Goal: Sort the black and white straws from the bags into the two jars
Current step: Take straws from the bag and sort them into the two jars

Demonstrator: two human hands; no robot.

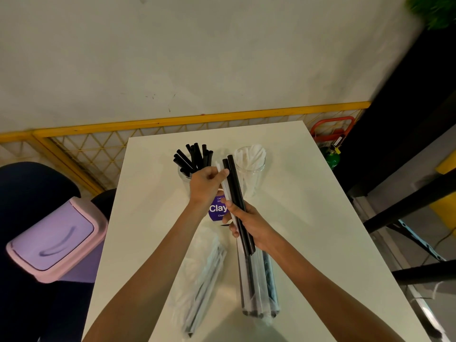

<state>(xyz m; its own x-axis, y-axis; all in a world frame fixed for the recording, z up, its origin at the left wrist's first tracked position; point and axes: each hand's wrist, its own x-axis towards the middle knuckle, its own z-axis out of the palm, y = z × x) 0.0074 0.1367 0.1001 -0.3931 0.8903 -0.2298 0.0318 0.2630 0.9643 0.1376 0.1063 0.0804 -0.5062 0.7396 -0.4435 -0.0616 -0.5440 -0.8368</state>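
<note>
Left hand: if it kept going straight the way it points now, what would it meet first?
Probably the jar of black straws just beyond the left hand, whose grip is pinching a white straw. Depth is unclear, so it might pass above the rim.

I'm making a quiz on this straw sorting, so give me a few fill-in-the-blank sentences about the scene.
1. The left jar holds only ___ straws.
2. The right jar holds only ___ straws.
3. The right hand grips straws of ___ colours.
4. The left hand pinches a ___ straw from that bunch.

Missing words: black; white; two; white
</note>
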